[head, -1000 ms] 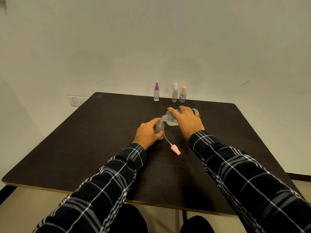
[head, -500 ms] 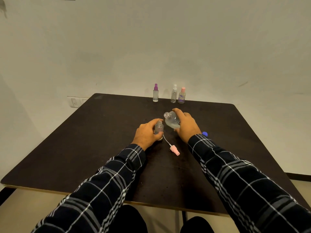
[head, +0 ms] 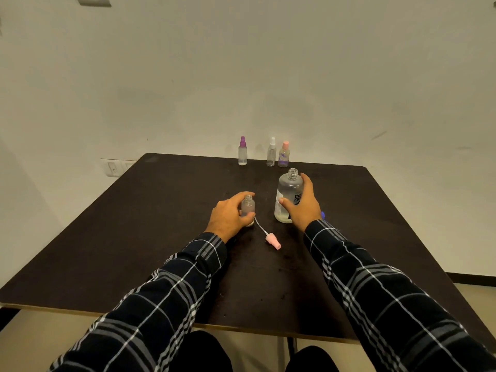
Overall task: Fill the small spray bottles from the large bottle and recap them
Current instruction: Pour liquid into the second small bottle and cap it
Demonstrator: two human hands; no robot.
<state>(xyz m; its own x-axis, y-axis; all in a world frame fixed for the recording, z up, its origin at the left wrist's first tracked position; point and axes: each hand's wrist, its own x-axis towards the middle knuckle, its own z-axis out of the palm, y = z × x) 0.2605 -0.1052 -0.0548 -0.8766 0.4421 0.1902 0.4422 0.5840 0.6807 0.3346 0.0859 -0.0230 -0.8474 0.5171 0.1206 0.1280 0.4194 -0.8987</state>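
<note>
Lying just this side of the small bottle [head: 248, 206] clamped in left fingers [head: 236, 197], the pink cap [head: 273, 240] points its tube at it; right fingers [head: 285, 202] grip the large bottle [head: 288, 189]

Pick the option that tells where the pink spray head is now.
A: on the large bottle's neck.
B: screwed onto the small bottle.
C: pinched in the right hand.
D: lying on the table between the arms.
D: the pink spray head lies on the table, off the open small bottle in the left hand; the right hand grips the large bottle.
</note>
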